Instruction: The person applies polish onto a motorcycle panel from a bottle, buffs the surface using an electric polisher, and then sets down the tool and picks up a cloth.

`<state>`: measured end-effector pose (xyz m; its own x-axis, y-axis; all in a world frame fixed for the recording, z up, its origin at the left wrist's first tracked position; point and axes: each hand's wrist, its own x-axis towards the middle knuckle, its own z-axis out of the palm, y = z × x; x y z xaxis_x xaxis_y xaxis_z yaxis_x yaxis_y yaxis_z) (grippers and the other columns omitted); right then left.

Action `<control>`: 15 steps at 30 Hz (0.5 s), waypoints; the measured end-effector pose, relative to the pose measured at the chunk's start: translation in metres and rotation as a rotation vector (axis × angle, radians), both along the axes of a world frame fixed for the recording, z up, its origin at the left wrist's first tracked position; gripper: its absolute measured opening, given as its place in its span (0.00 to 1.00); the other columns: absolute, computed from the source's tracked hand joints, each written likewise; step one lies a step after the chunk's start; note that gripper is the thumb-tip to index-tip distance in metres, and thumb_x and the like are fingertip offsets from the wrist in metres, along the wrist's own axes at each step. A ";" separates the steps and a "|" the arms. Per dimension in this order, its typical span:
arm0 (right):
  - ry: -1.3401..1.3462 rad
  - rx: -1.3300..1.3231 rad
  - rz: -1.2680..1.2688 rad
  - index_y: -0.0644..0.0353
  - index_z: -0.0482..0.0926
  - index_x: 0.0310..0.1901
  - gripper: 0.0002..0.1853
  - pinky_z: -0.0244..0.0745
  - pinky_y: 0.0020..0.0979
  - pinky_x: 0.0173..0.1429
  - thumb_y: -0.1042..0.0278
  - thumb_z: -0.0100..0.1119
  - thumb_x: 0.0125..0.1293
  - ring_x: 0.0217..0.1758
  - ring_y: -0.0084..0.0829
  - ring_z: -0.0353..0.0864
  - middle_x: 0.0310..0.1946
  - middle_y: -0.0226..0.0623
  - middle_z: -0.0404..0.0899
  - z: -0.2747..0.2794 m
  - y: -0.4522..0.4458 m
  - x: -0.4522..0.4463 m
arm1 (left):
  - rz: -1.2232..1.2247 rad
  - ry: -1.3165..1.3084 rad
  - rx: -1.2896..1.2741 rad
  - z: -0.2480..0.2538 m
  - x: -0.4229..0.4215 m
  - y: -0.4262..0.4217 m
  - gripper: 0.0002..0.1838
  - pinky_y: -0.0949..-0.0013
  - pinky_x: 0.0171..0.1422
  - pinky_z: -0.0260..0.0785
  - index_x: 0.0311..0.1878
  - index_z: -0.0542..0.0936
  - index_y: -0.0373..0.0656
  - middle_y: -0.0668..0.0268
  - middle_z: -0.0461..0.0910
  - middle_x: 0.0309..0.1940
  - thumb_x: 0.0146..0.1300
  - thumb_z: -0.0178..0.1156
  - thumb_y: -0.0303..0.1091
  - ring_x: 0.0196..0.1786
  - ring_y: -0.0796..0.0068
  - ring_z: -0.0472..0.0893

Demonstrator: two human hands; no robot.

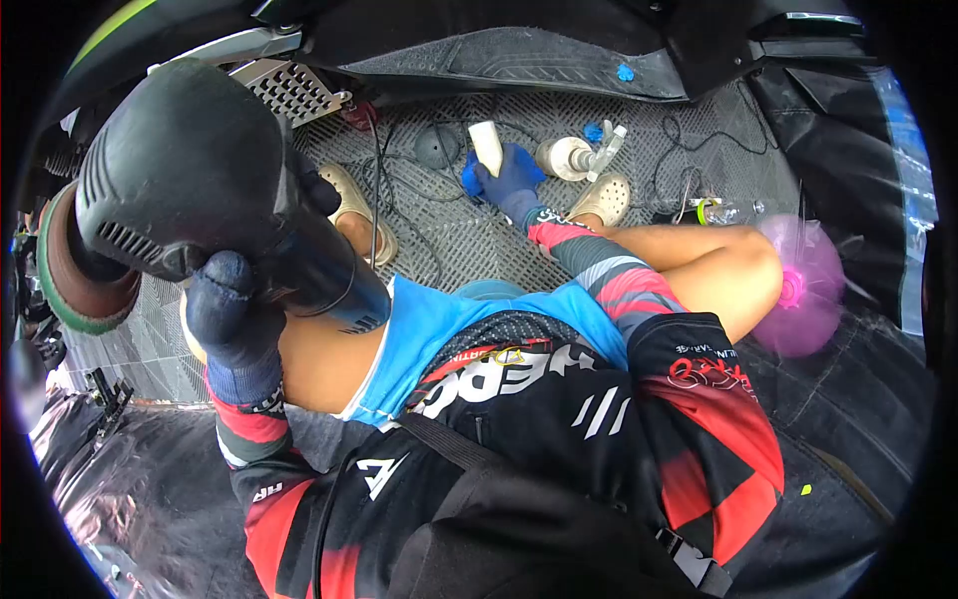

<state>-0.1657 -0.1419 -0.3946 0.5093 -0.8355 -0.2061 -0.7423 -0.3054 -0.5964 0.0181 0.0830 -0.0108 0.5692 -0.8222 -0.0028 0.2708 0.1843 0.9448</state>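
Note:
A large black power polisher [190, 165] fills the upper left, its round brown and green pad [85, 270] facing left. My left hand [235, 309], in a dark glove, is closed round the polisher's handle. Further right and low over the floor, my right hand [511, 185], also gloved, holds a small white bottle [486, 148], its narrow end toward the palm. Bright blue material shows at both sides of that hand; whether it is cloth or glove, I cannot tell. Just right of it is a white spray bottle [571, 158] with a grey trigger head.
Dark cables [399, 200] trail over the grey grid floor [429, 235] beside a round grey disc [436, 147]. Small blue scraps [593, 132] lie near the spray bottle. A translucent pink round object [798, 285] is beside the right knee. Black vehicle panels [519, 60] run across the top.

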 end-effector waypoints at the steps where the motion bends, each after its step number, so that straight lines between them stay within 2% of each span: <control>1: 0.047 -0.124 0.020 0.66 0.65 0.65 0.41 0.74 0.52 0.63 0.44 0.68 0.61 0.61 0.59 0.78 0.56 0.64 0.77 0.002 -0.007 0.003 | 0.001 0.000 -0.004 -0.001 0.000 0.001 0.46 0.57 0.57 0.77 0.70 0.67 0.31 0.46 0.78 0.54 0.55 0.68 0.53 0.54 0.55 0.82; 2: 0.055 -0.079 0.007 0.64 0.62 0.70 0.44 0.74 0.50 0.64 0.43 0.65 0.62 0.63 0.57 0.78 0.55 0.63 0.77 0.009 -0.013 0.004 | -0.024 -0.029 0.056 -0.003 0.002 0.002 0.47 0.58 0.57 0.77 0.70 0.67 0.30 0.46 0.78 0.54 0.56 0.66 0.57 0.54 0.56 0.82; 3: 0.052 -0.082 0.008 0.64 0.62 0.70 0.44 0.74 0.50 0.64 0.43 0.65 0.62 0.63 0.57 0.78 0.55 0.63 0.77 0.015 -0.014 0.006 | -0.049 -0.060 0.116 -0.004 0.002 0.002 0.48 0.59 0.56 0.77 0.70 0.66 0.30 0.47 0.77 0.55 0.57 0.63 0.60 0.54 0.56 0.81; 5: 0.436 -0.031 0.057 0.63 0.62 0.73 0.45 0.75 0.48 0.64 0.40 0.61 0.62 0.64 0.55 0.78 0.56 0.60 0.78 0.029 -0.010 0.010 | -0.056 -0.074 0.163 -0.004 0.001 -0.001 0.48 0.59 0.56 0.77 0.70 0.67 0.31 0.48 0.78 0.55 0.57 0.65 0.60 0.54 0.58 0.82; 6: 0.509 -0.067 0.086 0.62 0.63 0.73 0.44 0.76 0.47 0.64 0.39 0.58 0.63 0.66 0.53 0.76 0.61 0.58 0.76 0.039 -0.007 0.012 | -0.064 -0.088 0.209 -0.003 0.000 -0.004 0.47 0.60 0.56 0.78 0.70 0.67 0.32 0.50 0.78 0.55 0.57 0.66 0.59 0.54 0.60 0.82; 7: 0.497 -0.080 0.080 0.62 0.63 0.73 0.44 0.76 0.47 0.64 0.39 0.58 0.63 0.66 0.53 0.76 0.61 0.58 0.76 0.052 -0.014 0.022 | -0.065 -0.100 0.196 -0.010 0.005 -0.006 0.47 0.60 0.56 0.78 0.70 0.67 0.32 0.50 0.78 0.55 0.57 0.66 0.59 0.54 0.60 0.82; 9: 0.877 0.500 0.908 0.61 0.69 0.70 0.43 0.71 0.46 0.70 0.37 0.60 0.62 0.70 0.51 0.72 0.65 0.57 0.73 0.088 -0.031 0.047 | -0.088 -0.245 0.192 -0.031 0.019 -0.010 0.47 0.61 0.56 0.78 0.70 0.67 0.34 0.52 0.80 0.55 0.56 0.68 0.57 0.53 0.63 0.82; 10: 0.774 0.468 1.092 0.62 0.72 0.68 0.42 0.69 0.46 0.72 0.37 0.63 0.61 0.70 0.49 0.72 0.64 0.56 0.75 0.127 -0.026 0.056 | -0.086 -0.124 0.124 -0.015 0.009 -0.023 0.30 0.65 0.50 0.79 0.63 0.74 0.35 0.60 0.85 0.46 0.53 0.67 0.24 0.41 0.70 0.85; 11: 0.669 0.431 1.276 0.62 0.74 0.66 0.41 0.68 0.45 0.73 0.37 0.66 0.60 0.70 0.46 0.73 0.62 0.55 0.77 0.168 -0.014 0.057 | -0.081 -0.139 0.104 -0.005 0.003 -0.031 0.30 0.65 0.50 0.79 0.63 0.74 0.35 0.60 0.85 0.46 0.53 0.67 0.24 0.41 0.70 0.85; 13: 0.063 0.645 1.347 0.64 0.77 0.62 0.40 0.68 0.44 0.72 0.41 0.74 0.56 0.66 0.42 0.78 0.57 0.50 0.82 0.207 -0.012 0.050 | -0.209 -0.227 0.097 0.005 0.002 -0.050 0.29 0.65 0.52 0.79 0.61 0.76 0.34 0.61 0.85 0.46 0.53 0.69 0.27 0.45 0.70 0.85; 14: -0.123 0.681 1.444 0.63 0.76 0.64 0.41 0.70 0.44 0.70 0.43 0.76 0.55 0.64 0.40 0.79 0.58 0.47 0.82 0.230 -0.009 0.053 | -0.262 -0.167 0.045 0.000 0.004 -0.060 0.32 0.64 0.54 0.79 0.63 0.74 0.35 0.60 0.85 0.46 0.53 0.70 0.33 0.47 0.68 0.85; 15: -0.315 0.708 1.534 0.63 0.74 0.65 0.42 0.72 0.43 0.69 0.45 0.78 0.55 0.62 0.37 0.81 0.58 0.44 0.82 0.255 -0.007 0.058 | -0.265 -0.187 0.031 0.002 0.005 -0.068 0.32 0.64 0.54 0.79 0.63 0.74 0.35 0.60 0.85 0.46 0.53 0.70 0.33 0.47 0.68 0.85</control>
